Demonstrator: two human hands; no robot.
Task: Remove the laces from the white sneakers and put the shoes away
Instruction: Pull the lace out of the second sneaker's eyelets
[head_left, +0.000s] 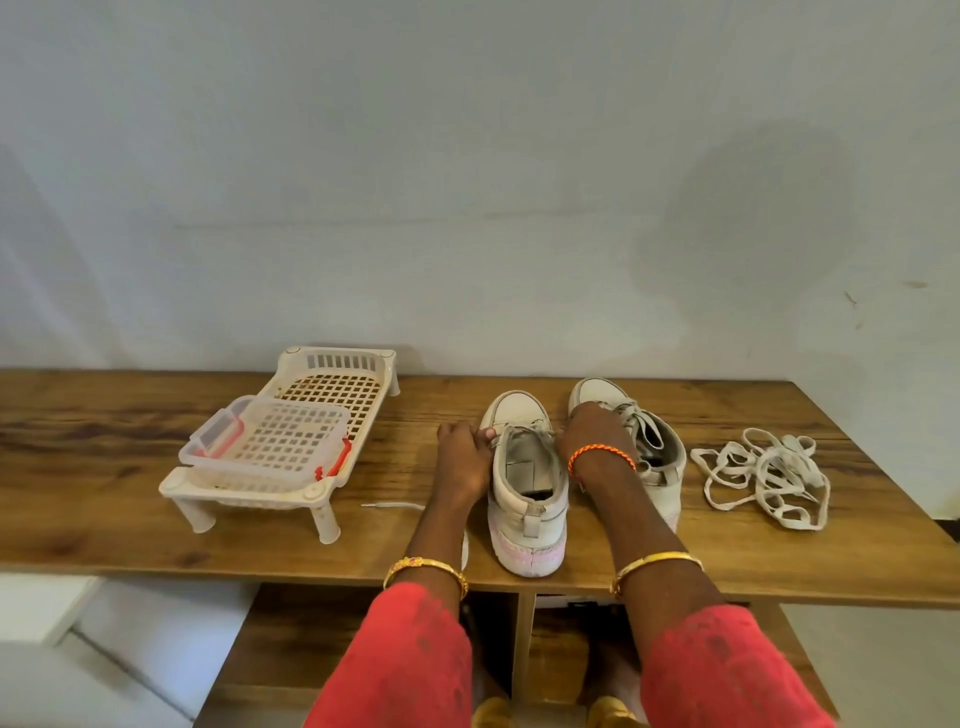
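We see two white sneakers standing side by side on a wooden table (727, 561), toes toward a pale wall. We take the near sneaker (527, 483) as our landmark; it stands upright in the middle of the table, heel toward us, and it still has lace across its upper eyelets. The left hand (462, 454) rests against the left side of this sneaker, thumb and fingertips curled onto the lace at the eyelets. The right hand (595, 434) reaches over its right side, fingers bent down at the laces — we cannot tell exactly what they grip. Just right of the landmark, touching or nearly so, stands the second sneaker (644, 447), partly hidden by the right wrist, some lace showing near its tongue. Further right lies a loose heap of white lace (763, 475). Left of the landmark, one lace end (395, 505) trails flat on the wood. Well to the left stands a white plastic rack (291, 436) on short legs, a clear lidded box on top.
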